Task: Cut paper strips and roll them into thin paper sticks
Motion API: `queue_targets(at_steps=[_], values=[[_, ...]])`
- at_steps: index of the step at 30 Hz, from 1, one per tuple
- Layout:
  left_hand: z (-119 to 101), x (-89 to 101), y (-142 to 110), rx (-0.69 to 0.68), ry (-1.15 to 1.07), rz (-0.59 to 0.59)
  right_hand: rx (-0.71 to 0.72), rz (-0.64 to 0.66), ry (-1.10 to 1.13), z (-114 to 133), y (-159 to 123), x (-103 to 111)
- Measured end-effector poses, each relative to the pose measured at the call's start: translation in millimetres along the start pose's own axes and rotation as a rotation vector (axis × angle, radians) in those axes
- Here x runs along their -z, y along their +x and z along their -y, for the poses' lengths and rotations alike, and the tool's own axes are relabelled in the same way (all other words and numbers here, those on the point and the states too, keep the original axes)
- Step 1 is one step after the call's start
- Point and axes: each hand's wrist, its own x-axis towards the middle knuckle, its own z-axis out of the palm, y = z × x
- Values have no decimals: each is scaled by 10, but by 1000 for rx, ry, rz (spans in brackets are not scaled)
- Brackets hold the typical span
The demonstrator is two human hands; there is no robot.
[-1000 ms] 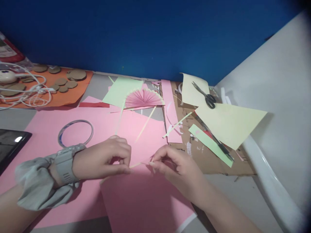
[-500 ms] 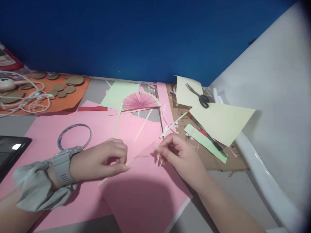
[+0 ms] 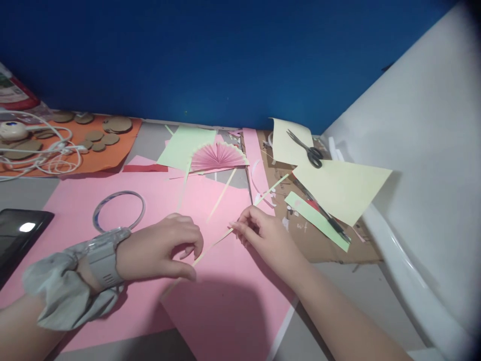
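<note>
A thin pale yellow-green paper strip runs slantwise over the pink sheet. My right hand pinches its upper end between thumb and fingertips. Over the lower part of the strip is my left hand, its thumb spread away from the curled fingers; whether it touches the strip I cannot tell. Another narrow strip lies just beyond, and a green one sticks out behind my right hand. Farther back lies a pleated pink paper fan with a pale scalloped edge.
Scissors lie on cream paper at right, near a pen and green paper piece. To the left are a tape roll, phone, white cable and cardboard discs. A blue wall stands behind.
My right hand has shifted slightly left and now grips the strip's upper end. The left thumb has moved away from its fingers, off the strip.
</note>
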Motion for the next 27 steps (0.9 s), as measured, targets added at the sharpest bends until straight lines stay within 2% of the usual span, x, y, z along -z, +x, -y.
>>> queue_targets(at_steps=[2, 7, 9, 18, 27], values=[[-1, 6, 2, 23, -29, -28, 2, 4, -31, 6, -1, 0], [12, -84, 61, 144, 19, -249, 19, 6, -98, 22, 6, 13], [21, -128, 91, 155, 61, -280, 23, 9, -116, 28, 11, 12], [58, -169, 141, 160, 230, -223, 17, -22, -171, 40, 32, -25], [85, -182, 157, 53, 299, -167, -36, -45, -214, 14, 74, -17]])
